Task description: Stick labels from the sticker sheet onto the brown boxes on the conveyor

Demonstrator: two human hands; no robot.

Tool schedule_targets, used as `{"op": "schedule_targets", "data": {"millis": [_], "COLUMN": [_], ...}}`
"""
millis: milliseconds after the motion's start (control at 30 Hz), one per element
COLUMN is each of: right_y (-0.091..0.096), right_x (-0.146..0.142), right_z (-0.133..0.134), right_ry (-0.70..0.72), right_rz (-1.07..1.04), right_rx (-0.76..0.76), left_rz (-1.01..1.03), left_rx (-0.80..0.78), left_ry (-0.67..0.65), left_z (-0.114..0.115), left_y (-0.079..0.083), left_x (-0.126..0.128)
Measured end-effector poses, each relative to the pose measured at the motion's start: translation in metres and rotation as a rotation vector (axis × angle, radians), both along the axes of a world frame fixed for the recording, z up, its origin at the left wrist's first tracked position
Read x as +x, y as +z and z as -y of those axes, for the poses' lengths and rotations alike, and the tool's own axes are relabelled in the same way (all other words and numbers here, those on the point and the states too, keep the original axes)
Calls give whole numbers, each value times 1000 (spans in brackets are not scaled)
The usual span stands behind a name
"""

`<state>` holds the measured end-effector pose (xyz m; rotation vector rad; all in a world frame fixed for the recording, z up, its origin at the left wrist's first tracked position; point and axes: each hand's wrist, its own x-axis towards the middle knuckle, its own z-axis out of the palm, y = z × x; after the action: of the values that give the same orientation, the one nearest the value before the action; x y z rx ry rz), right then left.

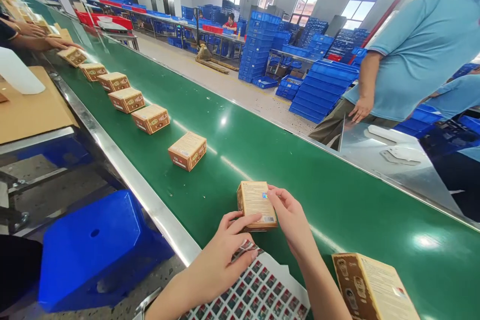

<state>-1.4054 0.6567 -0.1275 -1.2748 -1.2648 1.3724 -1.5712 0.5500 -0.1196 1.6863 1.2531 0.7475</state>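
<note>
A small tan and brown cardboard box (258,205) sits on the green conveyor belt in front of me, its printed text panel facing up. My right hand (290,215) is closed at the box's right edge, its thumb beside a small shiny sticker (264,195) on the top panel. My left hand (228,250) reaches in from the lower left with its forefinger lying across the box's near edge. Between its thumb and fingers is a sheet of small square stickers (258,292), which spreads out below both hands.
Several similar boxes (187,151) stand in a line up the belt (300,180); another box (375,287) is at the lower right. A blue stool (90,245) stands at the left. Another person's hands (56,42) touch boxes far left. A person in a blue shirt (423,55) stands across the belt.
</note>
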Motion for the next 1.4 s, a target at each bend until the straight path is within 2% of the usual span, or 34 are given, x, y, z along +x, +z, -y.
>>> {"op": "schedule_targets", "data": {"millis": [433, 700, 800, 900, 967, 1033, 1100, 1133, 1267, 1400], "right_y": [-9, -1, 11, 27, 34, 37, 35, 33, 25, 18], "right_x": [26, 44, 59, 69, 69, 63, 57, 55, 57, 60], "right_z": [23, 19, 25, 52, 75, 93, 104, 106, 106, 107], "right_ry": [-92, -244, -269, -219, -70, 88, 149, 148, 175, 215], "right_rz": [259, 460, 518, 623, 677, 705, 765, 811, 947, 952], "right_rx": [107, 132, 158, 314, 544, 832, 1069, 1140, 1232, 1274], "left_rz": [-15, 51, 134, 189, 225, 293, 370, 396, 364, 298], "left_rx": [9, 0, 0, -70, -171, -227, -239, -251, -296, -305], "left_ry": [-79, -104, -31, 141, 201, 196, 173, 158, 84, 78], "left_z": [8, 10, 13, 19, 23, 24, 25, 26, 31, 36], "left_y": [-5, -6, -4, 0, 3, 7, 10, 11, 14, 11], "left_x": [24, 39, 39, 35, 31, 29, 28, 28, 27, 27]}}
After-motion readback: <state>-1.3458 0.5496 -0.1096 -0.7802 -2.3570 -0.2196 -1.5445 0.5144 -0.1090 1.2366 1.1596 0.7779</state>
